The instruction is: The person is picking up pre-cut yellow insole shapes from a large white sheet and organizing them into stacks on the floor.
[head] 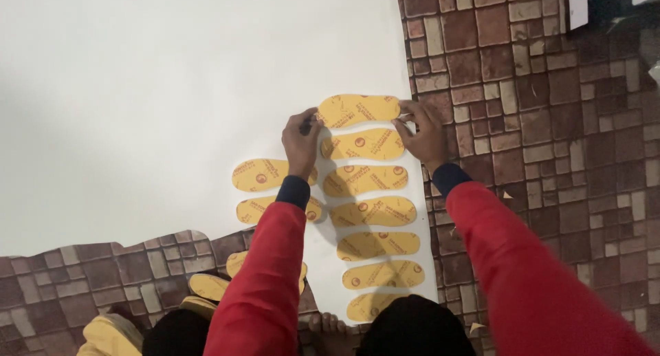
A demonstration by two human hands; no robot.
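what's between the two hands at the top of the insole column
In the head view, the top yellow insole spans the gap between the left hand and the right hand, lying on the white sheet.

Below the white sheet (pixel 172 88), the left sleeve (pixel 265 273) covers part of three yellow insoles (pixel 256 175) — the lowest insole (pixel 368 306) sinks behind a dark knee (pixel 412 326), and more yellow pieces (pixel 110 335) run off the bottom edge.
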